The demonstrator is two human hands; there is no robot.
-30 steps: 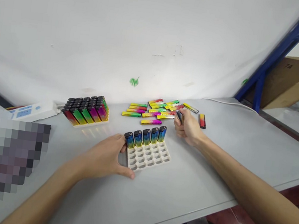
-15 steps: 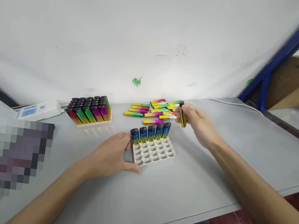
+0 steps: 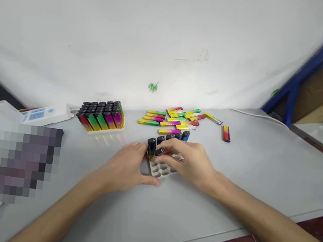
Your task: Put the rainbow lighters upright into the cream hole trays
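You are in what looks like a workshop: lighters (image 3: 102, 121) in rows, grey surface (image 3: 113, 218), blue frame (image 3: 291, 103), cardboard boxes (image 3: 317, 90).

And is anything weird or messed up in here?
Nothing big. One red-and-yellow lighter lies off to the right, apart from the loose pile, so it looks a bit stray. The white wall behind also has an odd green smudge on it. I see nothing spilled.
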